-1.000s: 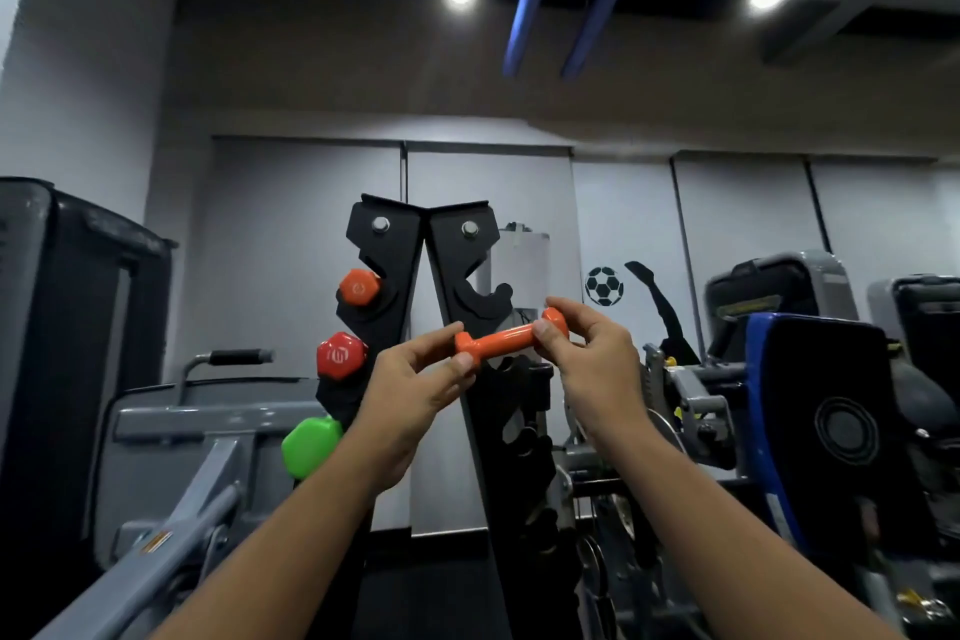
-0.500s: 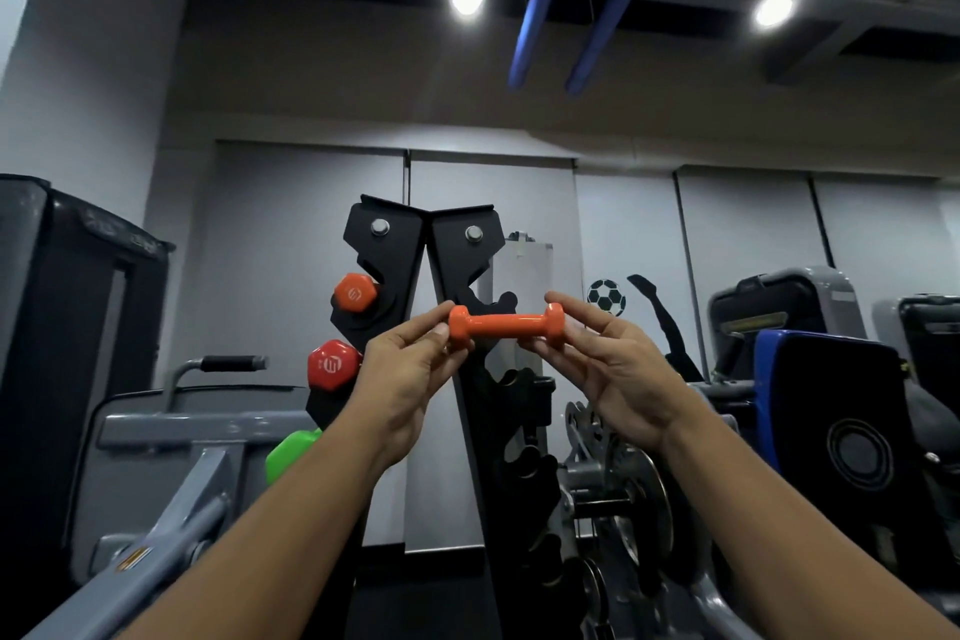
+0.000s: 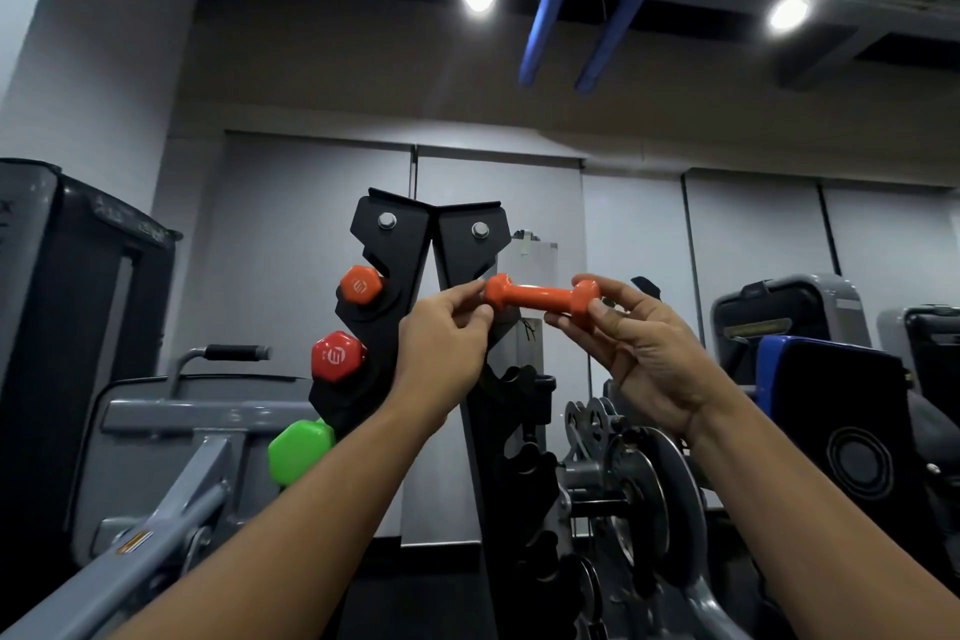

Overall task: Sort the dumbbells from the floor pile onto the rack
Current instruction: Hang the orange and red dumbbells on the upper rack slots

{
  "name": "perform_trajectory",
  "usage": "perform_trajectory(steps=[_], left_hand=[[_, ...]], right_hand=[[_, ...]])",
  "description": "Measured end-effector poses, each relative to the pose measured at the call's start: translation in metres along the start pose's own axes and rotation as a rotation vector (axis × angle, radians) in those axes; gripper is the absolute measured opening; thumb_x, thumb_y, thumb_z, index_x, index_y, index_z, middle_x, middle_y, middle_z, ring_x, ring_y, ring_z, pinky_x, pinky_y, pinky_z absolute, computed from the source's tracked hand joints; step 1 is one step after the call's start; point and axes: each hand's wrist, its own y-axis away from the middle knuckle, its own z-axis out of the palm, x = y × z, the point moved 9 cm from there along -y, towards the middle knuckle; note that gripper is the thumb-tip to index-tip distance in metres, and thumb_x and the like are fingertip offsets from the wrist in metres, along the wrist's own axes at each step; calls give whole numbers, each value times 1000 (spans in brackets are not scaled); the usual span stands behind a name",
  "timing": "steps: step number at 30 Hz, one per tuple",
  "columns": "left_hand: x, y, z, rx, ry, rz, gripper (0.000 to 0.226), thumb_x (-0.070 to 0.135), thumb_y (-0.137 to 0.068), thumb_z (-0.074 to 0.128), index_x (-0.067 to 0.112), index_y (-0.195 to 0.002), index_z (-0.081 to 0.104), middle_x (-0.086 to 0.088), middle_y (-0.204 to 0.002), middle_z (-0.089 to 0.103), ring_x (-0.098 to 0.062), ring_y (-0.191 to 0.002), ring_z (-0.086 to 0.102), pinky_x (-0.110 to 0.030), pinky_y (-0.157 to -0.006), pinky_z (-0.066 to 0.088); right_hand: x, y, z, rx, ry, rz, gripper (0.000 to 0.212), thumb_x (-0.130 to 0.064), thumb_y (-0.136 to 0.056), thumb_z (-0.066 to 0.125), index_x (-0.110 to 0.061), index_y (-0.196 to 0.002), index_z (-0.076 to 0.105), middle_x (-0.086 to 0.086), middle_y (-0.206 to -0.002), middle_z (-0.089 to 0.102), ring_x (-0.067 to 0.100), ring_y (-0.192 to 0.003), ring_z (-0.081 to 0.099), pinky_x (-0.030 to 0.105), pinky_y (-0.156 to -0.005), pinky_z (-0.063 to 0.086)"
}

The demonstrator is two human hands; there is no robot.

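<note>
A small orange dumbbell (image 3: 540,299) lies level in the air beside the top right notch of the black A-frame rack (image 3: 400,244). My left hand (image 3: 441,343) pinches its left head and my right hand (image 3: 644,343) pinches its right head. On the rack's left side sit an orange dumbbell (image 3: 359,285), a red dumbbell (image 3: 337,357) below it, and a green dumbbell (image 3: 300,450) lowest. The floor pile is out of view.
A grey machine frame (image 3: 171,447) with a black handle stands at the left. Weight plates on a bar (image 3: 639,483) sit right of the rack. Padded blue-and-black machines (image 3: 831,421) fill the right side. A dark cabinet (image 3: 62,327) stands at far left.
Both hands have lifted the orange dumbbell and brought it level, up to the rack's top right notch. The view has drawn closer to the rack.
</note>
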Motion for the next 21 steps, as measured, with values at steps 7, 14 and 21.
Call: perform_trajectory(steps=[7,14,21], left_hand=[[11,3,-13,77,-307,89,68,31,-88,81,17,-149,54,-1,-145,60,-11,-130,54,-24,-109,41],[-29,-6,-1,-54,-260,-177,97,42,-92,75,13,-165,17,-9,-162,40,-29,-149,39,-36,-114,39],[-58,-32,13,-141,-251,-186,77,58,-86,73,26,-149,42,6,-133,65,-21,-121,61,-39,-101,54]], right_hand=[[-16,-13,-9,157,164,-159,33,6,-99,61,-3,-130,64,26,-132,64,42,-118,70,39,-98,61],[-14,-33,-1,255,648,-260,30,-8,-102,66,-23,-127,66,7,-121,68,26,-107,73,43,-101,59],[-4,-65,17,300,953,-344,29,-20,-100,68,-30,-127,63,-1,-122,68,19,-110,66,40,-100,55]])
